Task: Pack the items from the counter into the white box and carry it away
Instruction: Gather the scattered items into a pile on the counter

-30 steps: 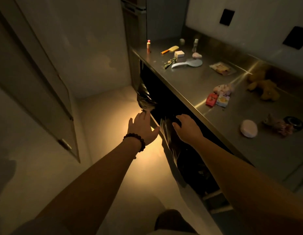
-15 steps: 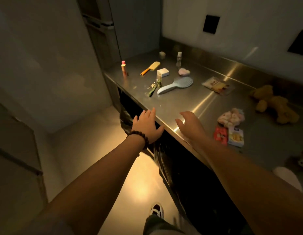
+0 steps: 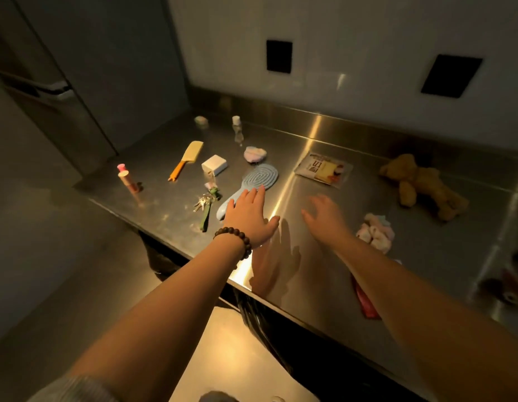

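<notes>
While both hands — left hand [image 3: 247, 214] spread over the brush [image 3: 250, 184], right hand [image 3: 324, 217] spread, blurred — hold nothing and no box shows, a hasty sweep could knock keys [image 3: 207, 203] off the counter [image 3: 318, 285] edge.

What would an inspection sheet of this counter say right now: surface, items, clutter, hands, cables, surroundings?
Surface: steel counter, shiny, dimly lit.
Job's things: blue hairbrush, yellow comb, keys, small white block, pink tube upright, flat packet, brown plush toy, pastel soft bundle; white box nothing seen.
Clutter: red packet, partly hidden by the right forearm.
Hands: left hand flat, over the hairbrush handle; right hand open, blurred.
Cables: nothing seen.
Surroundings: pale wall with two dark panels.
</notes>
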The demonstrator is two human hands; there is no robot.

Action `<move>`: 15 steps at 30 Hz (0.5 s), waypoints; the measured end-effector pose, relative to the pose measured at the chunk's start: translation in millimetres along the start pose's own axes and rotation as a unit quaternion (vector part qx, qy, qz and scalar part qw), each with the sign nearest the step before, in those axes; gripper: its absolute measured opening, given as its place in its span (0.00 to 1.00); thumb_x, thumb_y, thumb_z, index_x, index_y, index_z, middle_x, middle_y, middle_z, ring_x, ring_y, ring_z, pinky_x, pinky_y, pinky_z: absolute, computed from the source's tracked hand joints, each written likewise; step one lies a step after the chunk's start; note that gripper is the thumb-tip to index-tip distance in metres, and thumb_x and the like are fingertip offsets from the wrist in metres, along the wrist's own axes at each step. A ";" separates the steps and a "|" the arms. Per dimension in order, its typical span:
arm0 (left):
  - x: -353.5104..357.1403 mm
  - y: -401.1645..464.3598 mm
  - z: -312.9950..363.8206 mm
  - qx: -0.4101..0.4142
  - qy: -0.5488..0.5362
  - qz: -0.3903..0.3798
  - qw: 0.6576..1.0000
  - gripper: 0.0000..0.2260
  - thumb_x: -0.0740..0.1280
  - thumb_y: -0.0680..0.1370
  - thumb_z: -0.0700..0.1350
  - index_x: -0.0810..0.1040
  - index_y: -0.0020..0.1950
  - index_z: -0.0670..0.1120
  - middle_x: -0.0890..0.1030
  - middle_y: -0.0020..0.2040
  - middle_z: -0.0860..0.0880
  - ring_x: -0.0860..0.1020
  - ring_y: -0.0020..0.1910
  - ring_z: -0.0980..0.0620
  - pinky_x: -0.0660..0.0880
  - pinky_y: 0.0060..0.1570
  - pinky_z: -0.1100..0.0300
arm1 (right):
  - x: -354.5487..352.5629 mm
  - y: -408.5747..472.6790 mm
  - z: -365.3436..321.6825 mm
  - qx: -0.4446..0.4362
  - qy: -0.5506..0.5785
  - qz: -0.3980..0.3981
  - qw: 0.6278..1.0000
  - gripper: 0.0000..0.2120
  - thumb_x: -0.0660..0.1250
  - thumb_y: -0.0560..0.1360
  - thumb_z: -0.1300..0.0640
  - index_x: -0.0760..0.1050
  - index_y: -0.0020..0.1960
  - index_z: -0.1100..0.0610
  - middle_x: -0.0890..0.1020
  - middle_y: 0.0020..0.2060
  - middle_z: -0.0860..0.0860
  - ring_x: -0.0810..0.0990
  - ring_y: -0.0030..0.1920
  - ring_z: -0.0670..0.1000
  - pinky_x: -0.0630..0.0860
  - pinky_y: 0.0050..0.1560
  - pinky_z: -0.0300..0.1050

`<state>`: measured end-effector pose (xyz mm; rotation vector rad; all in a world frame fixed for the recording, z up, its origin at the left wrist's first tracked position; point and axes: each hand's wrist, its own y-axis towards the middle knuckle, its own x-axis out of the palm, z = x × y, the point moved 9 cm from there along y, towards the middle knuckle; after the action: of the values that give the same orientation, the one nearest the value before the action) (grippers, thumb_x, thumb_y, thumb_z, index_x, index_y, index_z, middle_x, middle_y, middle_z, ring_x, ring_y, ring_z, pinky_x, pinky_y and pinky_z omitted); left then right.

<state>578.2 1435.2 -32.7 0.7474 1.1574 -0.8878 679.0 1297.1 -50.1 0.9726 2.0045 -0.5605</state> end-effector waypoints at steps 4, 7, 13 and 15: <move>8.7 31.3 5.1 0.042 -0.007 -0.017 0.999 0.34 0.57 0.76 0.62 0.50 0.77 0.48 0.57 0.76 0.48 0.54 0.75 0.47 0.50 0.72 0.44 | -3.8 9.0 18.8 0.049 -0.017 0.008 0.999 0.23 0.58 0.81 0.50 0.65 0.73 0.56 0.65 0.73 0.57 0.64 0.71 0.58 0.64 0.70 0.54; 13.5 52.4 5.9 0.079 -0.005 -0.021 0.997 0.34 0.56 0.76 0.61 0.51 0.77 0.48 0.57 0.76 0.47 0.54 0.75 0.47 0.50 0.72 0.45 | -2.8 18.0 26.3 0.080 -0.023 0.021 0.996 0.22 0.58 0.81 0.50 0.65 0.73 0.56 0.65 0.73 0.57 0.65 0.71 0.57 0.64 0.69 0.52; 21.4 94.3 -15.1 0.149 0.013 -0.048 0.988 0.34 0.57 0.76 0.61 0.50 0.77 0.48 0.57 0.76 0.46 0.54 0.75 0.47 0.50 0.72 0.45 | 6.3 39.9 17.9 0.133 0.000 0.081 0.988 0.23 0.59 0.80 0.47 0.64 0.73 0.51 0.65 0.73 0.52 0.66 0.71 0.55 0.66 0.67 0.51; 19.8 107.0 -27.3 0.169 0.013 -0.055 0.984 0.35 0.57 0.76 0.61 0.51 0.77 0.48 0.57 0.76 0.46 0.54 0.75 0.47 0.50 0.72 0.45 | 13.1 46.0 7.9 0.144 -0.001 0.096 0.985 0.23 0.60 0.79 0.47 0.64 0.73 0.50 0.65 0.73 0.51 0.66 0.71 0.54 0.67 0.67 0.50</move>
<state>663.9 1504.6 -53.6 0.9785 1.0908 -1.1886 714.7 1325.1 -67.1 1.3226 1.8326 -0.7566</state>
